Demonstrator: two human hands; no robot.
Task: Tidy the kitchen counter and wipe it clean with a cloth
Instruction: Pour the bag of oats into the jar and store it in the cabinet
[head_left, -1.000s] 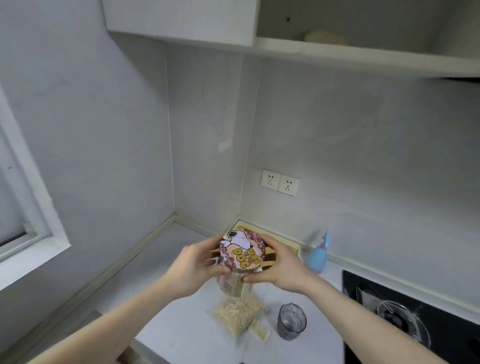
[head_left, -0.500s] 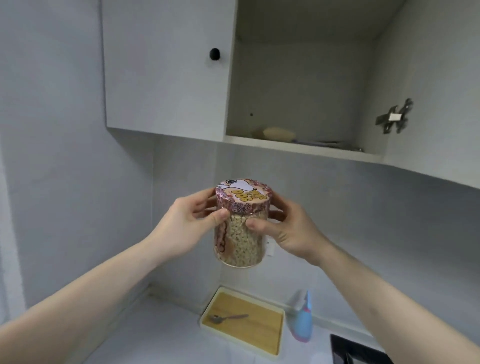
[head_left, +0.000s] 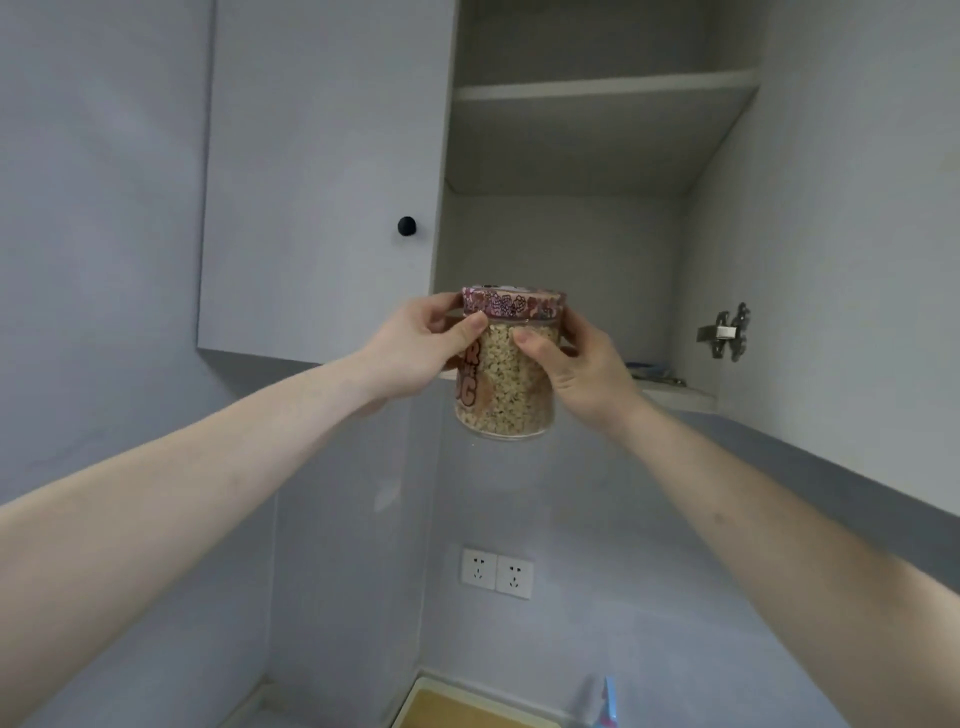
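Note:
A clear glass jar (head_left: 506, 395) full of pale cereal, capped with a pink patterned lid (head_left: 514, 304), is held up in front of the open wall cabinet (head_left: 571, 249). My left hand (head_left: 415, 348) grips its left side just under the lid, thumb across the front. My right hand (head_left: 576, 364) grips the right side the same way. The jar stands upright, level with the cabinet's bottom shelf (head_left: 680, 397). The counter is almost out of view and no cloth is visible.
The cabinet has an upper shelf (head_left: 602, 88), a closed left door with a black knob (head_left: 407, 226) and a metal hinge (head_left: 724, 332) on its right wall. Small items lie on the bottom shelf at right. Wall sockets (head_left: 497, 571), a wooden tray (head_left: 457, 706) and a blue bottle (head_left: 608, 699) sit below.
Both hands have lifted the jar from just above the counter up to the open cabinet's bottom shelf. My view has tilted upward, so the counter has dropped out of sight.

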